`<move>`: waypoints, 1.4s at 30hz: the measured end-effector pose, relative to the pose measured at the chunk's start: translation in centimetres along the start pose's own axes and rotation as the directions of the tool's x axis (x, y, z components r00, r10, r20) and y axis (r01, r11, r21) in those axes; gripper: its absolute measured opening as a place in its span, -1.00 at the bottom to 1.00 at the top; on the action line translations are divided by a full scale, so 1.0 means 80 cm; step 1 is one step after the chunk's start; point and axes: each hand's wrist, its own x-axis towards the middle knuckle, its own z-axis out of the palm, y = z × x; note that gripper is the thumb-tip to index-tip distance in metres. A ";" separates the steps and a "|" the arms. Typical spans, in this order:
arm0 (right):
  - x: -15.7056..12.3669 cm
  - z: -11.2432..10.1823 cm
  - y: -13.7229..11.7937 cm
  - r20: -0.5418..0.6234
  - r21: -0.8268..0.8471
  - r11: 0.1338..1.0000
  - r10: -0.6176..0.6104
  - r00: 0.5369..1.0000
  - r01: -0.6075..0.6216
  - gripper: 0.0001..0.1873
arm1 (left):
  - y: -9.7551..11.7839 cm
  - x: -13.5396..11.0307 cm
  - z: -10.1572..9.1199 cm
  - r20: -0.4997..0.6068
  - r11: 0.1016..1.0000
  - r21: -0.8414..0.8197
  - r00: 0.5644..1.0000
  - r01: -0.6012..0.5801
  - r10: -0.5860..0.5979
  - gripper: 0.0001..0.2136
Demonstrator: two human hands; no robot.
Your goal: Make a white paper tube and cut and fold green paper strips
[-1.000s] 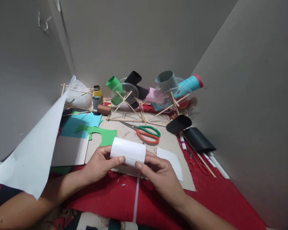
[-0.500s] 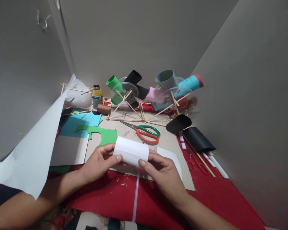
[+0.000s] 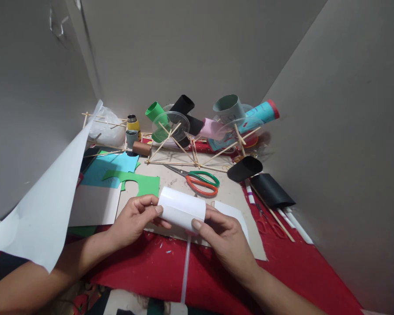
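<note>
Pinching 1 white tube (image 3: 182, 208) at its left end with the left hand (image 3: 133, 221); gripping it at the right end with the right hand (image 3: 230, 236), with 1 thumb per hand on the near face. Smooth, slightly glossy and cylindrical, with 1 lengthwise seam. Held above the near side of 1 grey cardboard sheet (image 3: 234, 188), near the middle of the near edge of the red cloth-covered tabletop (image 3: 292, 271).

Just beyond, on the cardboard: 1 pair of metal scissors (image 3: 188, 174) with 1 green and 1 orange handle loop. To the left: 1 green sheet (image 3: 147, 186) with a curved cutout, 1 light-blue sheet (image 3: 121, 164) and, rising past the left edge, 1 large curled white sheet (image 3: 49, 197).

Toward the right edge: 2 matte black tubes (image 3: 272, 191) and 1 smaller pair of red-handled scissors (image 3: 262, 211). Along the far edge: 1 thin wooden-stick frame (image 3: 196, 165), 1 brown tube (image 3: 141, 148) on its side and 1 yellow bottle (image 3: 133, 124).
</note>
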 end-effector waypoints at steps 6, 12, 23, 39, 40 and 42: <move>0.000 -0.002 -0.002 0.027 0.016 1.000 0.009 1.000 -0.010 -0.85 | -0.004 0.001 -0.002 -0.023 1.000 -0.003 0.999 -0.029 0.029 -0.80; 0.001 -0.006 0.001 -0.020 -0.036 0.999 -0.018 1.000 0.017 -0.79 | -0.009 0.002 -0.006 0.019 0.999 -0.040 1.000 -0.013 0.014 -0.83; 0.004 0.001 -0.010 0.047 -0.060 0.998 0.018 0.999 -0.015 -0.84 | -0.007 0.004 0.002 0.083 0.988 -0.077 0.988 0.134 -0.128 -0.67; 0.001 0.004 -0.006 0.071 -0.060 0.998 0.022 0.997 -0.018 -0.84 | -0.016 0.005 0.011 0.116 0.978 -0.161 0.987 0.131 -0.113 -0.70; 0.001 0.004 -0.005 0.068 -0.050 0.999 0.022 0.997 -0.019 -0.84 | -0.016 0.005 0.010 0.122 0.980 -0.152 0.986 0.130 -0.111 -0.70; 0.002 0.003 -0.004 0.052 -0.020 1.000 0.017 0.999 -0.016 -0.84 | -0.016 0.005 0.007 0.132 0.986 -0.124 0.986 0.115 -0.099 -0.69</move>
